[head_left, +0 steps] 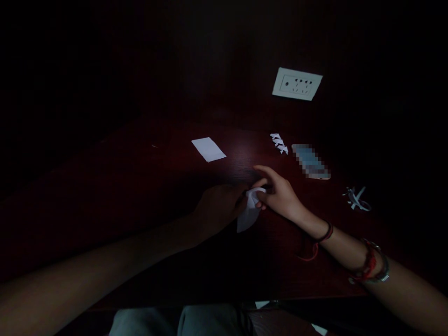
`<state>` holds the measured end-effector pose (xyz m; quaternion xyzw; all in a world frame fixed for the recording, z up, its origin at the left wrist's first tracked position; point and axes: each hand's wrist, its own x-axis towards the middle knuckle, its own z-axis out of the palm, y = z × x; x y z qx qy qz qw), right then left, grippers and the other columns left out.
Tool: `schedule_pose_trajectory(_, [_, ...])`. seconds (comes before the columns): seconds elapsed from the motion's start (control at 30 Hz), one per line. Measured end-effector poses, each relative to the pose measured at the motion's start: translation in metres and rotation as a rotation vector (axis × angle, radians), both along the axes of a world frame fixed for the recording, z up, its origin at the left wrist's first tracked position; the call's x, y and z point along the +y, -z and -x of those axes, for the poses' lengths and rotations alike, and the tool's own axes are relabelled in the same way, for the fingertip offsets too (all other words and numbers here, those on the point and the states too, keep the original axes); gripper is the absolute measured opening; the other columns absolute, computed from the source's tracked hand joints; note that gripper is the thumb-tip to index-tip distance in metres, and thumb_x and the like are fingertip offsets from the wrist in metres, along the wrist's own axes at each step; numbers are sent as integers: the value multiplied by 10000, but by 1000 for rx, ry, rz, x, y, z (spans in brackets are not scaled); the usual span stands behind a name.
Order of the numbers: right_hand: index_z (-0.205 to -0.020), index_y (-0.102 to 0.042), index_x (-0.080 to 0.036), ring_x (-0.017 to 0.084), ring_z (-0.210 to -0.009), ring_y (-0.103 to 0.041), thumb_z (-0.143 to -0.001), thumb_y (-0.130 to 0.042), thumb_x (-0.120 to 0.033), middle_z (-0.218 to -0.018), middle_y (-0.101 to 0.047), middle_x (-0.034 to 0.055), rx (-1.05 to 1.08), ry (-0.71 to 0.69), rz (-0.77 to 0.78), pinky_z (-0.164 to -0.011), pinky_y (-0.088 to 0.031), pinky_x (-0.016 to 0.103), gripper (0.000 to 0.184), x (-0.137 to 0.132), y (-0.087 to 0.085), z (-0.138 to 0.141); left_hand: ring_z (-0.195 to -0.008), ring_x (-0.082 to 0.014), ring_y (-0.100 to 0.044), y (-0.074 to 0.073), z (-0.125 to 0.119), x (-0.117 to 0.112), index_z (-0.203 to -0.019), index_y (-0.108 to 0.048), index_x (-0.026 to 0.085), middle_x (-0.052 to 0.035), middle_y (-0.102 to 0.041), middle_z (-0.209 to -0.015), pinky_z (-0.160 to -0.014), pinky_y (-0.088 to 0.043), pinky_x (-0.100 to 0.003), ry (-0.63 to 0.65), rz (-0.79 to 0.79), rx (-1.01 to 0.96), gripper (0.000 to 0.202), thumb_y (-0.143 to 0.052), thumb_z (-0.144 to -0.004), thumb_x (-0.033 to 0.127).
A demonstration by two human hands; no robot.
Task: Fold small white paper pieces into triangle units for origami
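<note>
A small sheet of white paper [249, 217] is held between my two hands, just above the dark red table. Its top edge curls over and its lower corner hangs down. My left hand [222, 205] lies in shadow, fingers closed on the paper's left side. At the paper's upper right, my right hand [280, 193] pinches it, with the index finger stretched out to the left. Beyond my hands lies a flat white piece of paper [209, 149], perhaps a stack. Several small folded paper pieces [279, 143] sit in a row farther right.
A phone [311, 161], blurred out, lies right of the folded pieces. Thin pale strips [357, 199] are heaped near the right side. A white socket panel [297, 84] is on the back wall. The table's front edge runs above my knees [206, 321].
</note>
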<state>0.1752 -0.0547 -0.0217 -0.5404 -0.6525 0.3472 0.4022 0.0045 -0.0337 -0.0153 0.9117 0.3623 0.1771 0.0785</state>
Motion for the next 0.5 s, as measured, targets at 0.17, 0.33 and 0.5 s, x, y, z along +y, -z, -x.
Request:
schedule_pose_trajectory(0.17, [-1221, -276, -249, 109, -504, -601, -641, -497, -73, -834, -606, 10, 114, 48, 24, -407, -484, 204, 645, -8, -1, 2, -706, -142, -570, 1, 5, 2, -1000, -488, 227, 4, -597, -837, -597, -408, -237, 26, 33, -14, 191, -392, -836, 246])
schedule_pose_trajectory(0.33, [-1226, -318, -233, 99, -556, -596, -642, -505, -49, -778, -650, -9, -62, 92, -125, -533, -494, 217, 640, -19, -5, 6, -721, -151, -569, 2, 9, 1, -983, -492, 228, -3, -590, -829, -614, -411, -247, 28, 63, -9, 184, -396, -826, 233])
schedule_pose_trajectory(0.5, [-1264, -299, -245, 105, -633, -613, -656, -512, -44, -824, -675, -23, -235, 42, -190, -600, -490, 220, 675, -28, -8, 9, -776, -140, -575, 2, 13, 3, -998, -481, 220, 8, -600, -879, -680, -418, -238, 66, 187, -155, 204, -453, -796, 234])
